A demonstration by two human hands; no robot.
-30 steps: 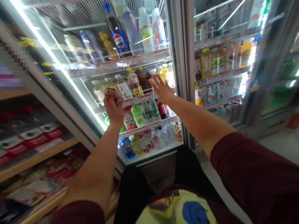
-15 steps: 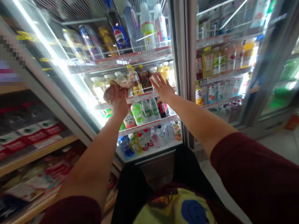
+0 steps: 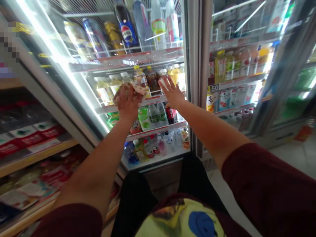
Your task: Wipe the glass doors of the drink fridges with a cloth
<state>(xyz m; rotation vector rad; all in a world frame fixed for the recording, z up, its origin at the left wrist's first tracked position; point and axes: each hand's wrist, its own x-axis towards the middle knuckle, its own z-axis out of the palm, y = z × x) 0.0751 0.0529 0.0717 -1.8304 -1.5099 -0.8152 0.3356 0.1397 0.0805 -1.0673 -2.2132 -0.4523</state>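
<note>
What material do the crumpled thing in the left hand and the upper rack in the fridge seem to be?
The crumpled thing in the left hand: probably soft cloth or paper, matte; it folds and bunches. The upper rack: likely white-coated metal wire; thin bright bars.

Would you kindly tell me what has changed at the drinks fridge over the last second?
The left hand, gripping a crumpled cloth, slid up and to the right across the fridge's glass door, closer to the right hand. The right hand stayed flat on the glass, fingers spread; the bottles behind it did not move.
</note>
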